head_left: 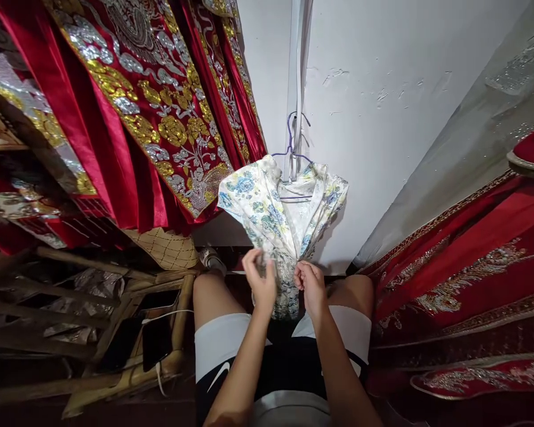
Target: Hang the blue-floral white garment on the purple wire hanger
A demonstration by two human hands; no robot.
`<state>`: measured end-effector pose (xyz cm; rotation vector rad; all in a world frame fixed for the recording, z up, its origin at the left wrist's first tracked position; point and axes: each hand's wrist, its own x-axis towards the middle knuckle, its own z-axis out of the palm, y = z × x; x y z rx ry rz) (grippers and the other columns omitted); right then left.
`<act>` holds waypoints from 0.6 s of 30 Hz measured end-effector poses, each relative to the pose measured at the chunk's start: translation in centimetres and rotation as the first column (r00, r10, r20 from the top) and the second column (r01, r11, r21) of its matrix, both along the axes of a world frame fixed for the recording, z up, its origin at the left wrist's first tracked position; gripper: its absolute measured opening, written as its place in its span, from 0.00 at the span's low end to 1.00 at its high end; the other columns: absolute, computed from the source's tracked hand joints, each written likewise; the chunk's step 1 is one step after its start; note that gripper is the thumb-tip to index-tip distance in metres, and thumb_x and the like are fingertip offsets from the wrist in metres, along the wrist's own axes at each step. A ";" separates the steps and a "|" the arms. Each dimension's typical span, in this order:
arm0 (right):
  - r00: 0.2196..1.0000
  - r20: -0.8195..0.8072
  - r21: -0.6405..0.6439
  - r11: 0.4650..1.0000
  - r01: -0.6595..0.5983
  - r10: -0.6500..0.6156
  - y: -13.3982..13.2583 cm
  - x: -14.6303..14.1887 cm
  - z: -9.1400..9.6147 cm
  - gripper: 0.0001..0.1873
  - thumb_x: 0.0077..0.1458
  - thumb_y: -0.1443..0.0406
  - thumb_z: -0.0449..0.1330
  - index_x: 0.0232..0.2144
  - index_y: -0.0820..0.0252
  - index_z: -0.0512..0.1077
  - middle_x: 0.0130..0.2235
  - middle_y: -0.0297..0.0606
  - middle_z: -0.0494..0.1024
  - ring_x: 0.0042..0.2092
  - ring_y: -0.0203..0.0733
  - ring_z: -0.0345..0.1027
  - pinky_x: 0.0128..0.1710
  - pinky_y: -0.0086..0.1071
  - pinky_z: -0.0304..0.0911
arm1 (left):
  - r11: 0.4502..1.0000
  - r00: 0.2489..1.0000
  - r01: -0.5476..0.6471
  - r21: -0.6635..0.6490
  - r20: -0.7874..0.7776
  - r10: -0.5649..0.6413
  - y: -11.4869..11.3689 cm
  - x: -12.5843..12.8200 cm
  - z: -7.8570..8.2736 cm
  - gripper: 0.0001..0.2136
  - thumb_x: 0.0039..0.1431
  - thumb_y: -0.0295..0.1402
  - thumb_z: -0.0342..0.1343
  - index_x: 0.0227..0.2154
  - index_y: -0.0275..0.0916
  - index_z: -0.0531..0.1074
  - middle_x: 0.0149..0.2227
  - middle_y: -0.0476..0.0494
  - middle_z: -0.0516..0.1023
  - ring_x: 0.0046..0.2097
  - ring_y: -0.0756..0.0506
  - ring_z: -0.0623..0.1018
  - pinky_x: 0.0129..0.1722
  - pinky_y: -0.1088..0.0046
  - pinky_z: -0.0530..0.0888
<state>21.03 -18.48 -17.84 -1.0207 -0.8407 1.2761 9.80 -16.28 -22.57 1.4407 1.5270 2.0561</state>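
Note:
A white dress (264,204) with blue and yellow flowers, short sleeves and an open V neck hangs in front of me on a purple hanger (289,141). Its lower part drops between my knees, where its end is hidden. At the left side of the dress front is my left hand (261,286), thumb and fingers apart, slightly blurred and with nothing visibly gripped. My right hand (311,286) has its fingers closed in a pinch at the front edge of the dress, just below the neckline's point.
The hanger's hook meets a pale vertical pole (294,65) against a white wall (374,136). Red embroidered cloths (160,107) hang at the left, and more red beaded cloth (454,267) at the right. Phones (156,343) with a white cable (167,315) lie on a bamboo chair (178,326).

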 end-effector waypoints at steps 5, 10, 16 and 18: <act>0.961 0.242 0.039 0.988 -0.149 0.136 1.0 0.0 1.2 0.12 0.48 0.59 0.58 0.18 0.58 0.69 0.16 0.30 0.67 0.20 0.34 0.57 0.22 0.29 0.49 | 0.940 0.931 0.329 -0.089 -0.136 -0.338 -0.6 2.7 -0.9 0.08 0.65 0.37 0.49 0.38 0.40 0.70 0.40 0.40 0.74 0.45 0.41 0.73 0.46 0.63 0.71; 0.918 0.326 0.035 0.968 -0.249 0.224 2.7 0.6 2.8 0.13 0.52 0.60 0.57 0.20 0.58 0.72 0.16 0.31 0.69 0.19 0.33 0.56 0.21 0.29 0.48 | 0.880 0.882 0.468 -0.080 -0.016 -0.470 0.4 2.8 0.2 0.13 0.70 0.42 0.43 0.37 0.40 0.67 0.31 0.47 0.71 0.32 0.46 0.71 0.34 0.70 0.67; 0.965 0.254 0.145 0.983 -0.109 0.069 9.2 1.0 10.7 0.11 0.55 0.66 0.57 0.22 0.61 0.74 0.17 0.31 0.71 0.18 0.29 0.56 0.20 0.24 0.52 | 0.884 0.889 0.398 -0.244 -0.134 -0.438 0.0 3.8 -2.2 0.15 0.73 0.39 0.35 0.30 0.43 0.58 0.26 0.49 0.62 0.29 0.46 0.66 0.31 0.69 0.62; 0.972 0.234 0.188 0.982 -0.019 -0.026 11.8 1.1 14.6 0.12 0.55 0.70 0.55 0.20 0.62 0.71 0.17 0.31 0.70 0.16 0.27 0.52 0.17 0.24 0.45 | 0.848 0.837 0.431 -0.309 -0.214 -0.504 0.1 3.9 -3.7 0.14 0.73 0.37 0.34 0.30 0.43 0.56 0.26 0.49 0.61 0.29 0.46 0.65 0.32 0.68 0.62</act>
